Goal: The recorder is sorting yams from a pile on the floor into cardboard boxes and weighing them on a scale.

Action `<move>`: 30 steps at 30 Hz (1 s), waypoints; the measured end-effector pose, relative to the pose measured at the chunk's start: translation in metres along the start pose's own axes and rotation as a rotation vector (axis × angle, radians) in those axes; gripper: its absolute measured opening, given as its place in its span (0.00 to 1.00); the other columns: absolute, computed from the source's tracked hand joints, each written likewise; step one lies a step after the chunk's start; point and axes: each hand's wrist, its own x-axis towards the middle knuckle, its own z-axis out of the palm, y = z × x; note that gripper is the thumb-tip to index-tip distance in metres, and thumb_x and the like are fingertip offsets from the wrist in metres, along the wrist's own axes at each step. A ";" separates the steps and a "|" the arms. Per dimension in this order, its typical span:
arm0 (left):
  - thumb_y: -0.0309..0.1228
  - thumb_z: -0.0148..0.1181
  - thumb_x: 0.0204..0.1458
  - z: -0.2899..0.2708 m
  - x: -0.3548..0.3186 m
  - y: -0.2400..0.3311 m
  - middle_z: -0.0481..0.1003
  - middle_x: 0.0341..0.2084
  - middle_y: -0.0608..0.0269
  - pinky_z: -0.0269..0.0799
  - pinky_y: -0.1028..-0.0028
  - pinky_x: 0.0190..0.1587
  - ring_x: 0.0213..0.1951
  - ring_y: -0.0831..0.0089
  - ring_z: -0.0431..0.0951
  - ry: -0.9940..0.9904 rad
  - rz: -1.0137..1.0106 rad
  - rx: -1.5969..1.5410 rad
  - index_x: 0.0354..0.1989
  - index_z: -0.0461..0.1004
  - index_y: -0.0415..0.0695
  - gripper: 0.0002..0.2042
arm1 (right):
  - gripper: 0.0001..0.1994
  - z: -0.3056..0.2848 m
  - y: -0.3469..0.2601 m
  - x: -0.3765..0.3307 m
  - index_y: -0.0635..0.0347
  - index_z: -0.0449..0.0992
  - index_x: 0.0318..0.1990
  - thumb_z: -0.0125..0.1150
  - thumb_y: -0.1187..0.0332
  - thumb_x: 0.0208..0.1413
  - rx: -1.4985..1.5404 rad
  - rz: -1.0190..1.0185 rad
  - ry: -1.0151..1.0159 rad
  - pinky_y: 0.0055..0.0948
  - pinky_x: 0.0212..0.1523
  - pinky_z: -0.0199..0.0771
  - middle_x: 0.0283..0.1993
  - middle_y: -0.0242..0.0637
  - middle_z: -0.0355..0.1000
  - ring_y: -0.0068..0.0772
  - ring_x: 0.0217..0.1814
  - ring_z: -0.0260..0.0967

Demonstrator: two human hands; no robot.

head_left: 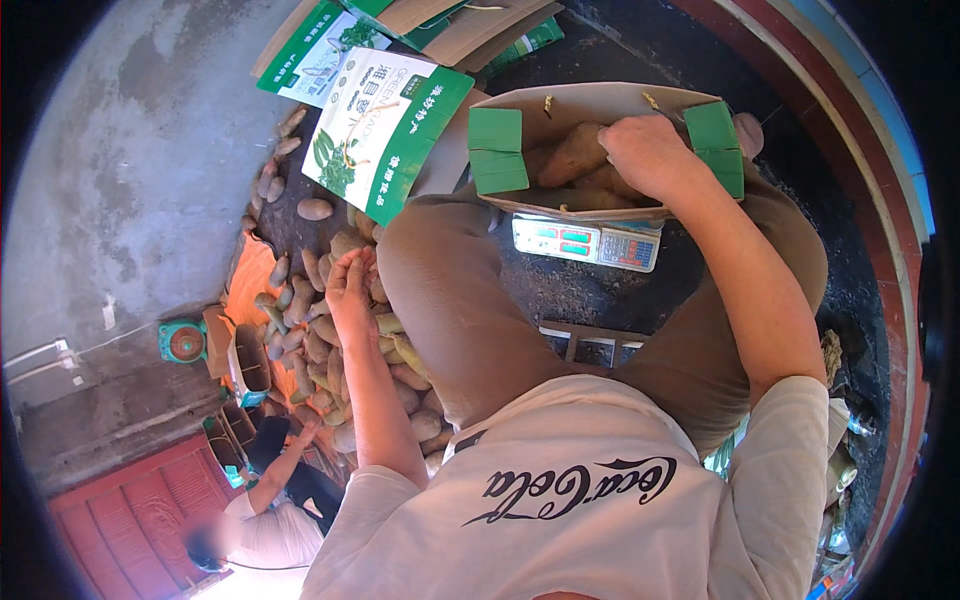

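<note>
An open cardboard carton [560, 100] with green end flaps stands between my knees. Inside lie several long brownish-green root vegetables that look like radishes. My right hand [645, 155] reaches into it, its fingers closed at the end of one radish [575, 155]; the fingertips are partly hidden. My left hand [350, 280] hangs beside my left knee, above a large radish pile [320, 350]. Its fingers are loosely bent and slightly apart, with nothing visible in them. Beneath the carton sits a white weighing scale [585, 243] with lit displays and a keypad.
Flattened green-and-white cartons [390, 130] lie ahead on the left. An orange sheet [252, 280] is under part of the pile. A person [270, 520] works at lower left, near open cartons [250, 360]. A grey wall [120, 180] borders the left; a low wooden frame [590, 340] lies between my legs.
</note>
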 end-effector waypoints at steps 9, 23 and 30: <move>0.27 0.50 0.55 -0.018 0.002 -0.041 0.74 0.34 0.62 0.68 0.79 0.39 0.36 0.77 0.73 0.027 -0.128 0.122 0.40 0.70 0.37 0.08 | 0.08 -0.007 0.006 -0.002 0.62 0.74 0.29 0.46 0.72 0.49 -0.001 0.069 0.068 0.42 0.37 0.71 0.30 0.47 0.72 0.46 0.36 0.71; 0.29 0.53 0.51 -0.064 -0.018 -0.197 0.76 0.29 0.57 0.69 0.74 0.35 0.32 0.72 0.75 -0.071 -0.376 0.258 0.38 0.73 0.34 0.11 | 0.08 0.000 0.005 -0.006 0.63 0.73 0.26 0.51 0.69 0.49 0.045 0.055 0.071 0.42 0.36 0.69 0.28 0.48 0.71 0.48 0.34 0.70; 0.36 0.54 0.47 -0.130 -0.048 -0.321 0.76 0.30 0.49 0.70 0.66 0.38 0.36 0.59 0.77 -0.077 -0.379 0.702 0.34 0.75 0.39 0.13 | 0.09 -0.008 -0.011 0.004 0.63 0.72 0.26 0.54 0.65 0.49 0.102 -0.044 0.017 0.44 0.38 0.67 0.28 0.47 0.71 0.50 0.35 0.69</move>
